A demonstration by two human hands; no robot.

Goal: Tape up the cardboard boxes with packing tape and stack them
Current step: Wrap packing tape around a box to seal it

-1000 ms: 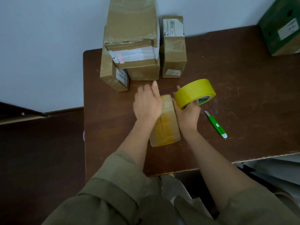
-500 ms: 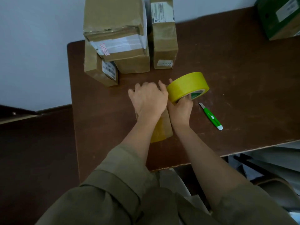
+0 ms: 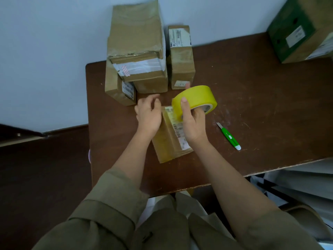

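Note:
A small cardboard box (image 3: 168, 141) with a label along its right face lies on the brown table (image 3: 252, 87), in front of me. My left hand (image 3: 148, 114) is against its far left edge, fingers curled around the far corner. My right hand (image 3: 193, 123) grips a roll of yellow packing tape (image 3: 195, 98) just above the box's far end, thumb on the roll's outer face. A strip of tape runs from the roll onto the box top.
Three taped cardboard boxes (image 3: 137, 51) stand stacked against the wall at the back, and a narrow one (image 3: 182, 58) is beside them. A green utility knife (image 3: 229, 137) lies right of the box. A green and brown carton (image 3: 302, 29) sits at the far right.
My left hand went from pressing flat on the box top to curling at its far left corner. The box now shows its labelled side. My right hand lifted the roll slightly.

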